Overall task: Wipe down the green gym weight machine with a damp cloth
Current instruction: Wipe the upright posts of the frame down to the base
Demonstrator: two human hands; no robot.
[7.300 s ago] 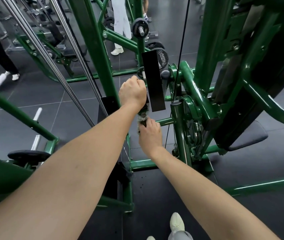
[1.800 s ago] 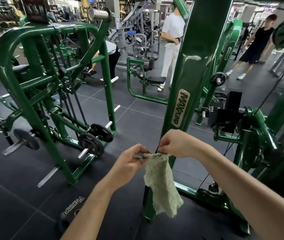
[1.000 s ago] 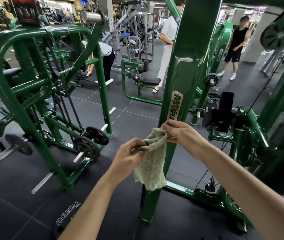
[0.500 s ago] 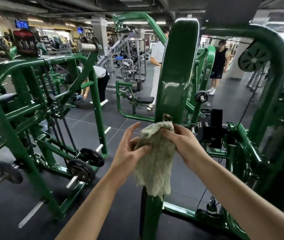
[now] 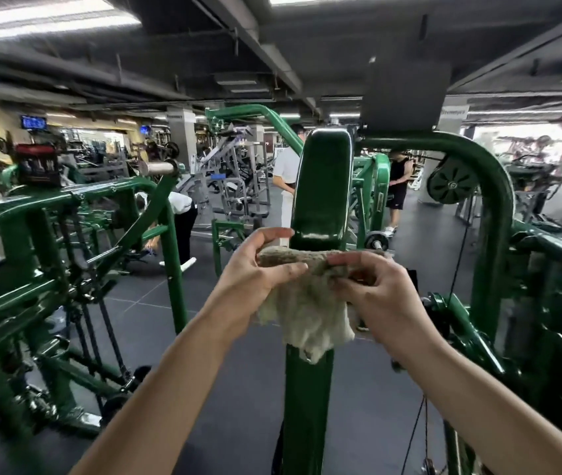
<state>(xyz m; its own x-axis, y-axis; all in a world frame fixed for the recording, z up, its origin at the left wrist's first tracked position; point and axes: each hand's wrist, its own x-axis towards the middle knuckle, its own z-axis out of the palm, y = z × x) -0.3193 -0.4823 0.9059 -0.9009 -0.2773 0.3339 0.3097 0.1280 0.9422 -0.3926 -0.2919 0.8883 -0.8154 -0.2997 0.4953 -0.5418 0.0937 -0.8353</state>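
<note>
Flanking the green post (image 5: 320, 186), both hands hold a cloth (image 5: 307, 313)

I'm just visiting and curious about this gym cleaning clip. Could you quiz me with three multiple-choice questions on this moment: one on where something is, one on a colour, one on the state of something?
1. Where is the cloth?
A. lying on the floor
B. held in front of the green upright post
C. draped over a weight plate

2. What colour is the frame of the nearest machine?
A. green
B. red
C. yellow

3. How is the cloth held?
A. by the left hand alone
B. by the right hand alone
C. by both hands, along its top edge

Answers: 1 B, the cloth hangs across the post between the two hands. 2 A, the post and the curved tubes beside it are glossy green. 3 C, the fingers of each hand pinch the folded top edge, and the rest hangs loose below.
</note>
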